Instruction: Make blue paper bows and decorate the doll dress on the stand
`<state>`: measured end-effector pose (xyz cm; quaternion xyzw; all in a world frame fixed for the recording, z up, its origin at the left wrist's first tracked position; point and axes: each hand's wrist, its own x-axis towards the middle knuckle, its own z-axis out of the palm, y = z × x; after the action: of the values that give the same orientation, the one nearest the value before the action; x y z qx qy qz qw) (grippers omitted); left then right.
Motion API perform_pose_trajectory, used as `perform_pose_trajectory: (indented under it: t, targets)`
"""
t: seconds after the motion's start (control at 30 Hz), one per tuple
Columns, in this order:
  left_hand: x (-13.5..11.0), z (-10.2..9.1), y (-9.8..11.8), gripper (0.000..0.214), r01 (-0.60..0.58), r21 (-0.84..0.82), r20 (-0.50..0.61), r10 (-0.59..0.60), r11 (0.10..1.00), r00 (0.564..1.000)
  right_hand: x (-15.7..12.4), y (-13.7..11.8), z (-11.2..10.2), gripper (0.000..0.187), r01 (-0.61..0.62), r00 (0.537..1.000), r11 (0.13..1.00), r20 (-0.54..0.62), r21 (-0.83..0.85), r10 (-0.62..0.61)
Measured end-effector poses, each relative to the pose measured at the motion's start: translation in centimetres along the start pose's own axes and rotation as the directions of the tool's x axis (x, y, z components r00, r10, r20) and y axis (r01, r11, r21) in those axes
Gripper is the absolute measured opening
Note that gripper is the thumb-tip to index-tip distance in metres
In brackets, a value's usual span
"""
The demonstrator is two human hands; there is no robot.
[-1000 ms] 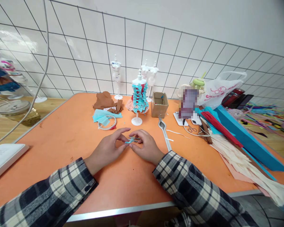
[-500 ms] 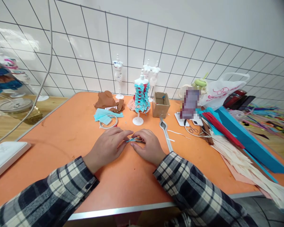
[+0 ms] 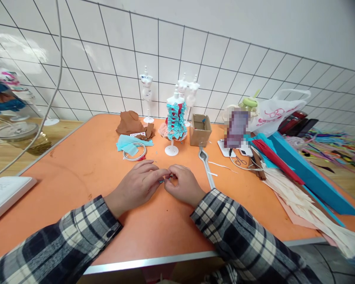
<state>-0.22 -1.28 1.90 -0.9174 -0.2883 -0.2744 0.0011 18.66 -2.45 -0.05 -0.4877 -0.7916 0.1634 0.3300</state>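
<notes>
Orange table, two hands pinching one blue paper scrap, four mannequins

The left hand and right hand now close together, fingertips touching. The blue paper scrap is almost hidden between them.
</notes>
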Motion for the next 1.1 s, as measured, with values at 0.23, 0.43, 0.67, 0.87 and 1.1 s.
perform_pose_trajectory:
  t: [0.23,0.43,0.67,0.87,1.1]
  targets:
    - [-0.2,0.6,0.1,0.039,0.284,-0.295,0.003,-0.297,0.912,0.955,0.5,0.9,-0.1,0.011,-0.222,0.975,0.775,0.128,0.592,0.182]
    - [0.3,1.1,-0.5,0.051,0.501,-0.595,0.126,-0.543,0.629,0.830,0.5,0.9,-0.3,0.016,-0.254,0.965,0.804,0.089,0.538,0.245]
    - [0.5,1.1,-0.7,0.051,0.553,-0.732,0.247,-0.600,0.399,0.761,0.6,1.0,0.4,0.012,-0.269,0.955,0.771,0.053,0.578,0.293]
    - [0.6,1.0,-1.2,0.033,0.608,-0.674,0.263,-0.633,0.419,0.728,0.5,0.9,0.3,0.013,-0.273,0.956,0.788,0.067,0.552,0.285]
    - [0.5,1.3,-0.7,0.038,0.602,-0.701,0.296,-0.613,0.381,0.733,0.3,0.9,0.5,0.015,-0.218,0.974,0.880,0.030,0.422,0.226]
